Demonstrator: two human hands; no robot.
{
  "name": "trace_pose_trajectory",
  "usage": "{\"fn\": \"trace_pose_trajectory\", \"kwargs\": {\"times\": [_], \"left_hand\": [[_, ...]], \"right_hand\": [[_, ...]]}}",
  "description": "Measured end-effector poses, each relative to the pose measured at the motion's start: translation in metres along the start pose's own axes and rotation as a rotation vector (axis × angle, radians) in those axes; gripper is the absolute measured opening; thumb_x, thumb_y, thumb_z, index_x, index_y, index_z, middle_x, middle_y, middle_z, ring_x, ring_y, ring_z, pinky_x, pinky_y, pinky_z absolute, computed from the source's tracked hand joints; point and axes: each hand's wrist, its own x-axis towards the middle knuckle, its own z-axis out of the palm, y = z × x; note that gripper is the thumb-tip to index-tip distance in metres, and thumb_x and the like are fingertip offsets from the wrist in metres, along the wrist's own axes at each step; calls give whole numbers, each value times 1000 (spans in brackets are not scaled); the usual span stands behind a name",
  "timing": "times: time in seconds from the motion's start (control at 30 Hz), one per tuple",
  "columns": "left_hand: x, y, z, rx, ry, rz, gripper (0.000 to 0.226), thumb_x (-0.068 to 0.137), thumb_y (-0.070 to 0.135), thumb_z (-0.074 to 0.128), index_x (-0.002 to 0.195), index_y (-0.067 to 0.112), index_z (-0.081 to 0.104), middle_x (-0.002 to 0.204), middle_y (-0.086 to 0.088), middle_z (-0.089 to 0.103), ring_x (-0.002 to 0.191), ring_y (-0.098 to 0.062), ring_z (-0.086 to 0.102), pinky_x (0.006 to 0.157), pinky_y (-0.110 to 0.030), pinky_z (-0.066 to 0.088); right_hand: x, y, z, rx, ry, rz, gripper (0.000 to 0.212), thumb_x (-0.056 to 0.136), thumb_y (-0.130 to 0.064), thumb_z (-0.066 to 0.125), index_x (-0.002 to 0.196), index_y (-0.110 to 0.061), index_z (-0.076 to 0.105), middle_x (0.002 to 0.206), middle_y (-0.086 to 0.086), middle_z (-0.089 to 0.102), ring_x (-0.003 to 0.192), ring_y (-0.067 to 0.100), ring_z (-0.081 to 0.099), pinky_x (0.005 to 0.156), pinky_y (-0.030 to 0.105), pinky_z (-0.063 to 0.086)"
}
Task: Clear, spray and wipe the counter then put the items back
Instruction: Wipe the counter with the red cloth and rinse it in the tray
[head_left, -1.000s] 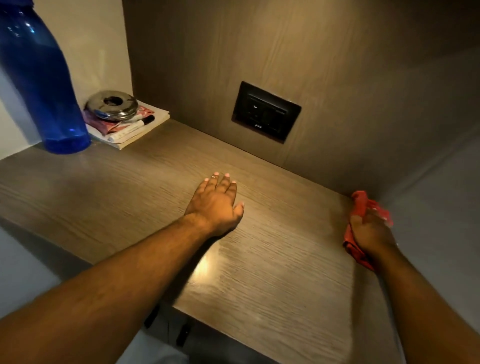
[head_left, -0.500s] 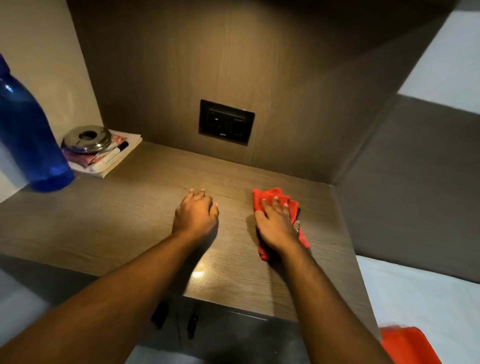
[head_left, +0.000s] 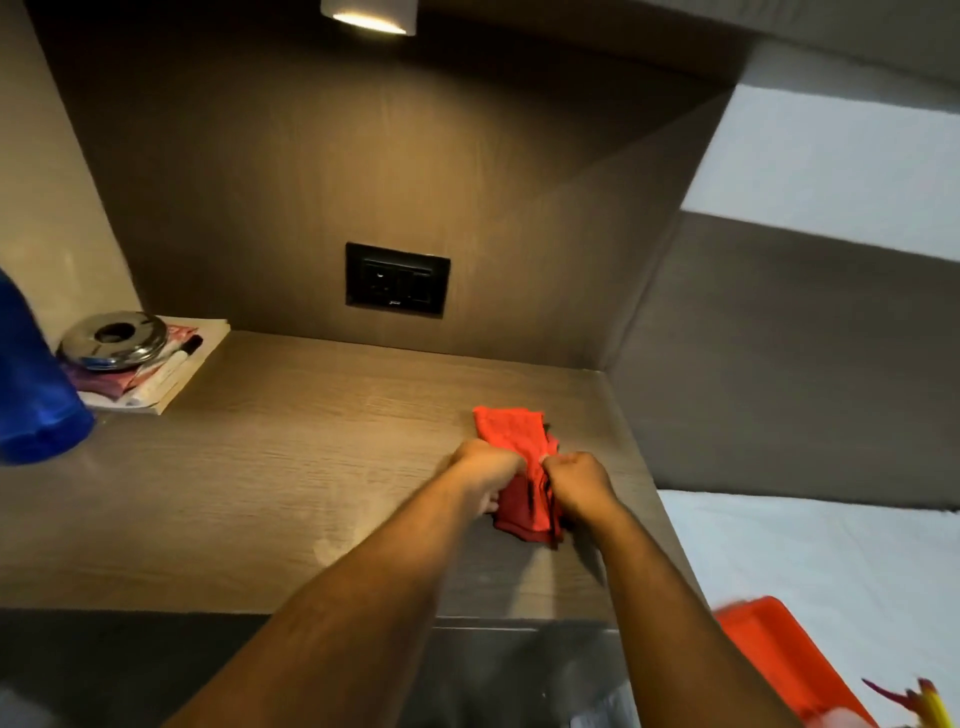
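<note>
- two hands on the red cloth (head_left: 511, 434) at once: left hand (head_left: 485, 470) and right hand (head_left: 582, 480) both have their fingers curled and clamped on its near half, bunching or refolding it, judging by the pinch
- cloth lies on the tabletop (head_left: 270, 467) toward the right end, far half flat, near half lifted between the hands
- progress guess: mid-wipe stage; middle and right of the tabletop are bare with a faint sheen and smear marks, so spraying looks done there
- not fully cleared: blue bottle (head_left: 31, 395) stands at the left end, and a metal ashtray (head_left: 111, 340) sits on a stack of booklets (head_left: 179, 371) with a marker (head_left: 174, 361) in the back left corner
- left to do: wipe the left part, likely under those items, then put things back
- no spray bottle in view
- edges: back panel with the black socket plate (head_left: 397, 279) closes the far side, side panel closes the right, wall closes the left; only the front edge is open
- open room: wide bare run from the cloth leftward to the bottle; right corner is tight
- orange tray (head_left: 769, 654) lies off the tabletop on the white bed (head_left: 831, 561) at lower right, contents blurred
</note>
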Motion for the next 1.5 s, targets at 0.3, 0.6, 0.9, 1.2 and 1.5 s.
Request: {"fn": "trace_pose_trajectory", "kwargs": {"times": [0.3,0.6,0.9,1.2,1.5], "left_hand": [[-92,-18,60,-324,-374,70,21,77,3,64,66,17,53,65,-8,57,55,-22,53,55,-28,44],[-143,-79,190,-139,-508,15,17,87,19,65,76,20,53,81,-10,64,71,-23,60,65,-34,52],[-105,-160,362,-195,-274,-197,12,88,9,63,99,14,61,108,-13,67,98,-31,66,90,-46,54],[-4,-209,479,-110,-210,-468,50,98,37,48,144,21,36,146,-12,45,129,-38,47,102,-50,44],[4,-195,482,79,-322,-509,69,95,54,45,151,21,22,157,-11,26,138,-39,35,110,-49,35]], "right_hand": [[-126,56,-84,808,208,218,22,83,-26,56,79,-11,72,85,18,67,76,29,63,76,45,51],[-181,197,-181,541,242,355,37,81,-16,75,116,-12,65,92,15,68,76,28,62,64,36,50],[-85,363,-217,218,130,324,55,85,2,60,136,-15,52,96,7,60,59,11,55,46,20,45],[47,497,-200,-219,-27,97,43,89,-9,62,130,0,57,134,21,58,122,36,54,100,38,40],[23,529,-161,-351,-85,80,28,96,-8,47,114,8,61,110,28,66,103,41,62,90,39,42]]}}
